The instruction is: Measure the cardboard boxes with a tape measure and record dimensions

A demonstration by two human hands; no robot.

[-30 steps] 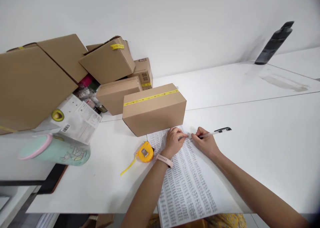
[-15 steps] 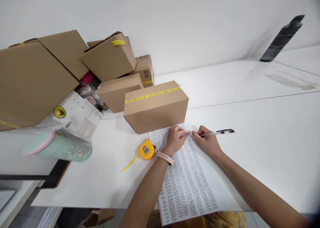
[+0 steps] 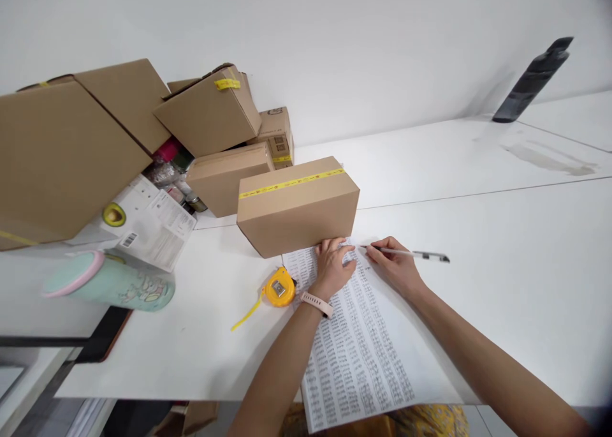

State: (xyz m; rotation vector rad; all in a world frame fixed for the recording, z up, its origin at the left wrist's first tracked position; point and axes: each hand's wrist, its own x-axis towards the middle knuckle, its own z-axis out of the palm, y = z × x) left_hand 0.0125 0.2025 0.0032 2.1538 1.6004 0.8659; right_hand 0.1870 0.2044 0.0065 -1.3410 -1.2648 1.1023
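A printed sheet point(image 3: 356, 354) full of small rows of text lies on the white table point(image 3: 502, 265) in front of me. My left hand point(image 3: 335, 265) rests on its top end with fingers curled down onto the paper, a pink watch strap on the wrist. My right hand point(image 3: 394, 265) holds a clear pen point(image 3: 411, 254) with a black cap, its tip near the sheet's top right corner. A cardboard box point(image 3: 296, 204) sealed with yellow tape stands just beyond both hands. A yellow tape measure point(image 3: 278, 288) lies left of my left wrist.
More cardboard boxes point(image 3: 71, 150) are piled at the left, with a white printed carton point(image 3: 153, 223) and a mint and pink bottle point(image 3: 109, 287) lying in front of them. A dark bottle point(image 3: 533, 80) stands at the far right by the wall.
The pen has tilted flatter and its tip has shifted slightly up the sheet. My left hand stays on the paper's top end. The view has shifted a little.
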